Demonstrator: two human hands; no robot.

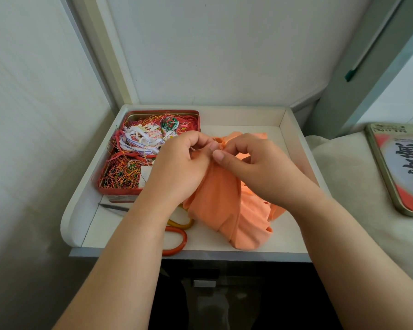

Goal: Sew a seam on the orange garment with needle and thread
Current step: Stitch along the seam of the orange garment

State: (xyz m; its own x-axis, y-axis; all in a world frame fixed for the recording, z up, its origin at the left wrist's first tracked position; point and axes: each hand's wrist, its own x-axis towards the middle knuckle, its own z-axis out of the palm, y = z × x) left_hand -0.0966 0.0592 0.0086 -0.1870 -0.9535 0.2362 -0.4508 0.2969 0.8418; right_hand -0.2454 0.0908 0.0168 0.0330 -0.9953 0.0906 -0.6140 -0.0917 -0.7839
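Needle (193, 148) barely visible, thin sliver between left hand (184, 160) fingers, tilted up-left; thread unreadable. Scissors (177, 232) mostly hidden under left forearm. Orange garment (224, 206) bunched on white tray (293, 148), long axis toward viewer. Left hand pinching needle, right hand (253, 163) pinching garment edge. Thread tin (150, 148) left.

Pretty bright, soft daylight, barely any shadows; wide-angle bends the edges, and the lid (402, 167) at right looks smeared.
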